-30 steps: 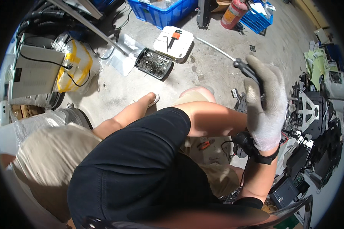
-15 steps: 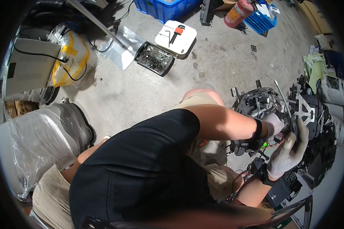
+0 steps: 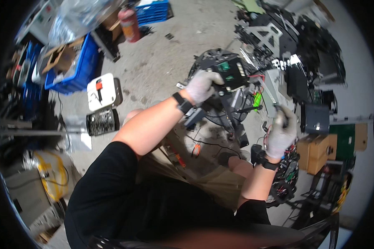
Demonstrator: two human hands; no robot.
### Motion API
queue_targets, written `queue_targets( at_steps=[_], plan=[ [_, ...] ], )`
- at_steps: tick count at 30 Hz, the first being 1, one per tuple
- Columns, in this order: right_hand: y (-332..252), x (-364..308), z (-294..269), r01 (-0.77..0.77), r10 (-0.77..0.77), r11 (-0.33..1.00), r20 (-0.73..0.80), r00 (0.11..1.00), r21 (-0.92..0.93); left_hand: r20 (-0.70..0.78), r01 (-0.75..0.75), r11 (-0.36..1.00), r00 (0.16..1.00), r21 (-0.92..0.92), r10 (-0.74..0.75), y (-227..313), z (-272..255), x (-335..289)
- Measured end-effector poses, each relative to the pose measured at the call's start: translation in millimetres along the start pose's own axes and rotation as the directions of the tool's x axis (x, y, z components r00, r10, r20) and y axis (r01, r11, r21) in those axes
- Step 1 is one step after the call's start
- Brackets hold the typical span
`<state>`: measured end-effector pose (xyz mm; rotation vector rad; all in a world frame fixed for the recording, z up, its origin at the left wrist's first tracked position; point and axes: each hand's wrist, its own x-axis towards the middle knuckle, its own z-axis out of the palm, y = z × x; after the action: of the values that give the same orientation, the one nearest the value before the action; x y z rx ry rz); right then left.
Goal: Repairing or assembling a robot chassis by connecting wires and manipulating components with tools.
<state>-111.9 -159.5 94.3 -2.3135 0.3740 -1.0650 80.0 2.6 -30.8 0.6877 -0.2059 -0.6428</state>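
I had my left hand [image 3: 203,86] at the left edge of the black module [image 3: 230,74] over the round assembly [image 3: 204,61], fingers bent, whether pinching I couldn't tell, while my right hand [image 3: 282,136] curled around a dark handle [image 3: 285,122].

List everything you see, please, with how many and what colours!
Fire extinguisher: one, red, upper left
Plastic basket: one, blue, beside the fire extinguisher
Plastic bin: one, blue, upper left
Flat case: one, white, near the plastic bin
Tray: one, black, beside the flat case
Taped bundle: one, white-yellow, lower left
Pliers: at least one, orange handles, centre
Electronics unit: one, black and green, upper middle
Machine parts: many, mostly black, upper right
Cardboard boxes: at least two, brown, right
Left hand: one, whitish glove, upper middle
Right hand: one, whitish glove, right
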Motion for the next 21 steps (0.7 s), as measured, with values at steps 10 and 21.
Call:
queue_targets(
  at_steps=[10,21],
  plan=[
    [25,-2,-27,0.076,-0.076,0.997,0.083,0.994,0.0,0.183,0.261,0.918,0.96,-0.297,-0.214,-7,15,-2],
    [29,-7,-25,0.123,-0.114,0.99,0.127,0.985,-0.072,0.37,0.209,0.954,0.922,-0.217,-0.118,-14,10,4]
  ],
)
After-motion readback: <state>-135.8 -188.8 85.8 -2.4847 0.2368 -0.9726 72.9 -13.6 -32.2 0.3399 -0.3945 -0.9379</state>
